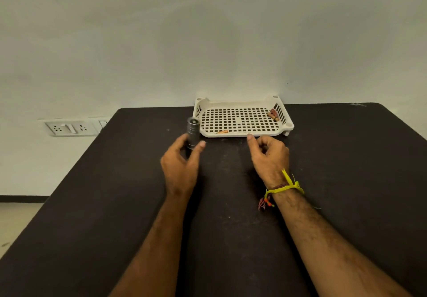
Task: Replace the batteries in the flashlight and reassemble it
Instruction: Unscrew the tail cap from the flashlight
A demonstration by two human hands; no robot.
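Note:
A dark grey ribbed flashlight (193, 132) stands nearly upright in my left hand (180, 165), head end up, held by thumb and fingers around its lower part. My right hand (269, 155) hovers over the black table (231, 215) just in front of the white perforated tray (242, 133); its fingers are loosely curled and I see nothing in it. Inside the tray an orange battery (223, 132) lies near the front edge. Two more batteries (273, 114) lie together in the back right corner.
The tray sits against the white wall at the table's far edge. A wall socket panel (69, 128) is mounted to the left, beyond the table's left edge. Yellow and red threads (280, 189) are tied around my right wrist.

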